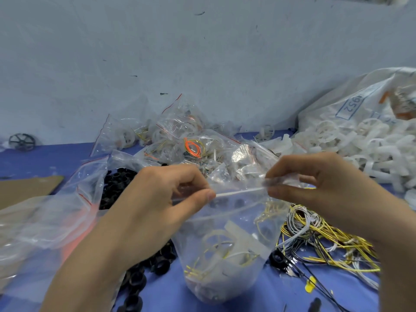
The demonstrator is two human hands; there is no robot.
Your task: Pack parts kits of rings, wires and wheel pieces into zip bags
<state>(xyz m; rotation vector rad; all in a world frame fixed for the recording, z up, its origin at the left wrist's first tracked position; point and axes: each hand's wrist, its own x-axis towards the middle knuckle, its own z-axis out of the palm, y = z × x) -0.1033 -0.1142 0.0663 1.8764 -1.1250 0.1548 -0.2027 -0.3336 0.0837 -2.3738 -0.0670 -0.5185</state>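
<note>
Over the blue table (pixel 51 156), left hand (pixel 162 199) and right hand (pixel 315 183) pinch zip bag (pixel 225 255) seal, fingers curled, contents blurred

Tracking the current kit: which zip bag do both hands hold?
The zip bag in front, its top pinched by left hand and right hand; the other bags lie piled behind.

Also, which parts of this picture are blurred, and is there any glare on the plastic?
Head view: the bag stack at lower left is smeared by blur; the left hand and right hand are slightly soft; the zip bag they pinch shows pale reflections, not harsh glare; light is even, shadows faint.
</note>
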